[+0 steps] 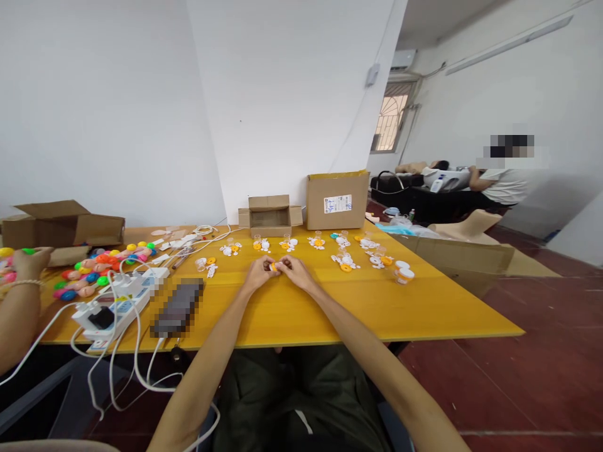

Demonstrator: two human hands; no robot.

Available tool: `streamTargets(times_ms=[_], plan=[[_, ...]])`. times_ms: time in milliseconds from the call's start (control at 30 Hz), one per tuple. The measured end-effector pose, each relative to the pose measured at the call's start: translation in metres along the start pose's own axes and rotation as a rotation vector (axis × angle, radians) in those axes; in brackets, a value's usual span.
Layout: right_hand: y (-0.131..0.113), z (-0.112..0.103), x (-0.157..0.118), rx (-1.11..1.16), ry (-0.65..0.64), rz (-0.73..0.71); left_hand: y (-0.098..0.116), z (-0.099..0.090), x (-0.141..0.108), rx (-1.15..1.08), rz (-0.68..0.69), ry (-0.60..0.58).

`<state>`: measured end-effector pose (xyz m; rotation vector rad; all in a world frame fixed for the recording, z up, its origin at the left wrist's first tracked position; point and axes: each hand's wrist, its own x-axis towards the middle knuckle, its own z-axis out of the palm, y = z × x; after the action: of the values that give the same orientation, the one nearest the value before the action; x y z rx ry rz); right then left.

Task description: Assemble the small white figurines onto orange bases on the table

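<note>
Near the middle of the yellow table (301, 314), my left hand (260, 272) and my right hand (294, 272) meet around a small orange and white part (274, 267). Fingers of both hands are closed on it, and they hide much of its shape. Behind them, small piles of white pieces with orange discs and clear cups run along the table, one pile (319, 241) straight behind my right hand. An orange disc (346, 268) lies with white pieces to the right. Several white-lidded round containers (404, 275) stand farther right.
At left are a power strip (127, 307) with white cables, a dark phone (178, 307), colourful toys (89, 270) and another person's arm (21, 307). An open small box (270, 220) and a larger carton (337, 201) stand at the back. A person sits far right.
</note>
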<state>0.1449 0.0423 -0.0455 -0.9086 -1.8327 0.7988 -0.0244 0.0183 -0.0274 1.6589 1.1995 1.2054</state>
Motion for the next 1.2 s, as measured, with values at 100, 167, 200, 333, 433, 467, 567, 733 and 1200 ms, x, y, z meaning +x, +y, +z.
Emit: streamTargets(times_ms=[100,167,200,333,433,467,567,733,1200], plan=[[-0.0024,-0.0009,-0.0002,0.034,-0.033,-0.07,-0.0003,-0.0002,0.0003,0.002,0.005,0.0],[-0.0025,-0.0002,-0.0001,0.053,-0.018,-0.097,-0.0005,-0.0005,0.0006,0.004,0.009,-0.001],[-0.002,0.0004,0.0001,0.057,-0.003,-0.094,-0.0006,-0.0006,0.0007,0.006,0.011,0.002],[0.0007,0.0025,0.0009,0.037,0.011,-0.006,-0.0006,-0.001,0.0006,0.018,0.014,0.004],[0.0002,0.0017,0.0007,0.018,-0.035,0.001,-0.0008,-0.0011,0.0008,0.016,0.016,-0.003],[-0.0006,0.0012,0.0006,0.026,-0.047,-0.018,-0.001,-0.0011,0.0009,0.013,0.016,-0.003],[-0.0034,0.0003,0.0001,0.061,-0.052,-0.074,-0.002,-0.001,0.0017,0.003,0.02,-0.003],[-0.0038,0.0013,0.0007,0.054,-0.004,0.014,-0.0042,-0.0009,0.0027,-0.013,0.013,0.002],[-0.0029,0.0017,0.0024,0.065,-0.019,0.046,0.0044,-0.0013,-0.0008,0.043,0.057,0.034]])
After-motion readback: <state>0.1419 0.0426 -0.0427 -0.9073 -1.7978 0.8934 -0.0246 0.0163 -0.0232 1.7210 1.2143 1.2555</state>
